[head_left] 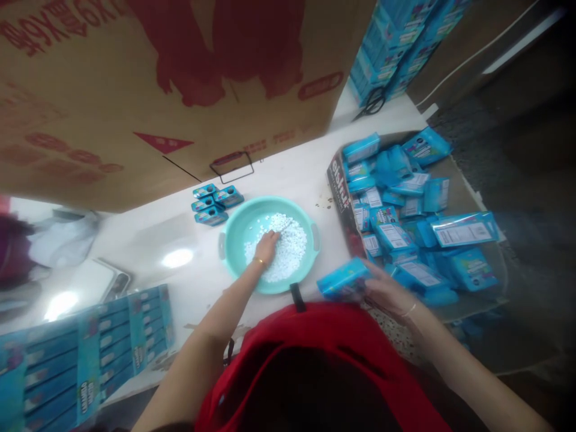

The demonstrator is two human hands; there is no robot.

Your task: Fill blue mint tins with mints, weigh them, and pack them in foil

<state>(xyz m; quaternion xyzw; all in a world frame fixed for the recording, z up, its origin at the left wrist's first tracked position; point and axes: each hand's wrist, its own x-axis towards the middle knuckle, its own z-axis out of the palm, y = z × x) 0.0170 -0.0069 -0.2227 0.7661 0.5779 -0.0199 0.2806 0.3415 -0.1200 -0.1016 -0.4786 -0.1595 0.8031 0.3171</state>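
I see a big brown cardboard box point(148, 90) behind the round teal plastic basin point(238, 240). My left hand point(266, 247) rests with curled fingers in its small white pellets point(288, 252). My right hand point(387, 294) grips a blue rectangular pack point(344, 279).

Worn items, head view
Red fabric top point(324, 360); bare forearms; thin gold bracelet point(258, 260) at left wrist; thin pale bangle point(409, 310) at right wrist.
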